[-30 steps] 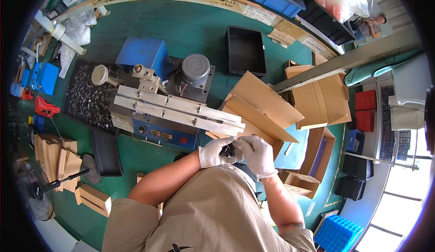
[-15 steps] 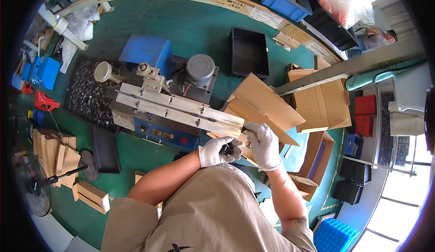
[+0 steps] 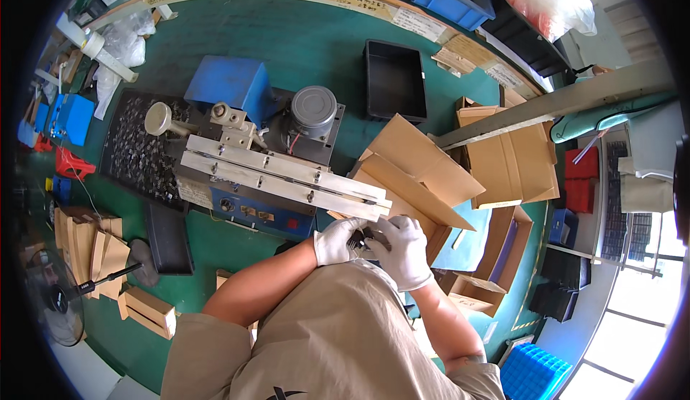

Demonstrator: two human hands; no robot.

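My left hand (image 3: 336, 243), in a white glove, is cupped around a bunch of small dark metal parts (image 3: 356, 239); their exact kind is too small to tell. My gloved right hand (image 3: 402, 250) is beside it, its bent fingers reaching into those parts, and whatever its fingertips pinch is hidden. Just above both hands lies the near end of a pale metal double rail (image 3: 287, 178), slanting down from the machine. The rail belongs to a bench machine with a blue housing (image 3: 228, 87), a round grey motor (image 3: 313, 109) and a control panel (image 3: 255, 213).
A dark tray (image 3: 136, 152) heaped with small metal parts lies left of the machine. Beyond the rail stands a black bin (image 3: 395, 84). Open cardboard boxes (image 3: 424, 163) crowd the right. A fan (image 3: 61, 296) is at the lower left, a grey beam (image 3: 560, 102) at the right.
My right hand has left the rail's end and moved down and left to the parts in my left hand. The left hand has barely moved. A person at the far right is now mostly hidden.
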